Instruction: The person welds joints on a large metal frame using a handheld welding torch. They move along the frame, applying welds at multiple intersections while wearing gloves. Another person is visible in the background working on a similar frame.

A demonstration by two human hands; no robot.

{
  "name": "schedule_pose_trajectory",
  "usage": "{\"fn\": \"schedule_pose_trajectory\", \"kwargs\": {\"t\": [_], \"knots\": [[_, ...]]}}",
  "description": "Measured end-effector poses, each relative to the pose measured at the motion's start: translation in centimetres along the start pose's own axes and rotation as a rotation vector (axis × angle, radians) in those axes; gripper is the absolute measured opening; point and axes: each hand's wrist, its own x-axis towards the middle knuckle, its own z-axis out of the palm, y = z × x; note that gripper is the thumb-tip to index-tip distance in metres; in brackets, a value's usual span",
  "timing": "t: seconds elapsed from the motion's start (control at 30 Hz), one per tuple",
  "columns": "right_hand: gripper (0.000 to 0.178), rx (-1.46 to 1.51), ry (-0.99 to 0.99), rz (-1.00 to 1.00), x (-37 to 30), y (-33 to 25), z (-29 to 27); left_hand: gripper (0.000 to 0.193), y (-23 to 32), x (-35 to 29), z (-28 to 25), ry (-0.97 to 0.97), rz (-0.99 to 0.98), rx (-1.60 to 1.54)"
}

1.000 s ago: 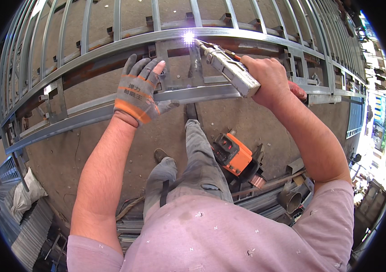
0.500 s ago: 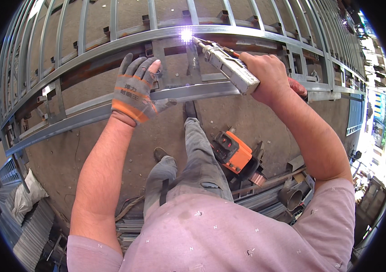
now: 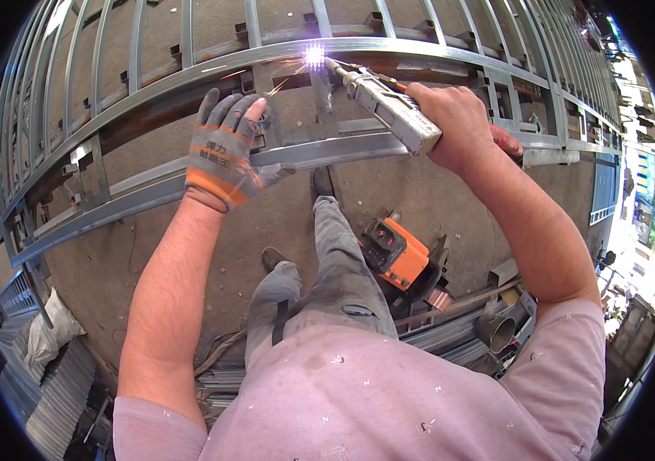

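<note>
My bare right hand (image 3: 454, 123) is wrapped round a white, boxy welding gun (image 3: 393, 111). The gun's nozzle points up and left at a joint on the metal frame (image 3: 212, 69), where a bright arc (image 3: 314, 55) burns. A few orange sparks fly to the left of it. My left hand (image 3: 227, 150), in a grey and orange work glove with one fingertip bare, is held over the near part of the frame, left of the arc. Its fingers are stretched out and nothing is in them. Whether it touches the frame I cannot tell.
An orange and black machine (image 3: 400, 253) stands on the floor beside my legs. Metal bars and a short pipe (image 3: 495, 332) lie at the lower right. A white sack (image 3: 49, 334) and corrugated sheets (image 3: 62, 399) are at the lower left. The frame's rails run across in front of me.
Orange sparks now fly leftward from the arc. The frame appears slightly higher in view; both hands keep nearly the same pose, and the gun stays at the joint.
</note>
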Motion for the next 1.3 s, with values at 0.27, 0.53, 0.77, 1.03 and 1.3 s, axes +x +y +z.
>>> {"fn": "schedule_pose_trajectory", "kwargs": {"t": [0.27, 0.53, 0.77, 1.03, 1.3], "knots": [[0.033, 0.007, 0.019, -0.009, -0.2, 0.3, 0.1, 0.100, 0.1, -0.2, 0.0, -0.018, -0.017, 0.014], [0.032, 0.011, 0.026, -0.006, -0.4, 0.5, 0.1, 0.105, 0.0, -0.2, 0.1, -0.002, -0.011, 0.006], [0.034, 0.037, 0.033, -0.026, -0.4, 1.3, 0.2, 0.102, 0.0, 0.3, 0.0, 0.006, -0.006, -0.029], [0.046, 0.193, 0.033, -0.035, -2.1, 3.0, -0.6, 0.087, 0.2, 0.5, -0.7, 0.005, -0.028, -0.083], [0.030, 0.592, -0.042, 0.248, -11.5, 5.6, -2.7, 0.093, 0.4, -0.1, -1.2, -0.061, -0.068, -0.088]]}}
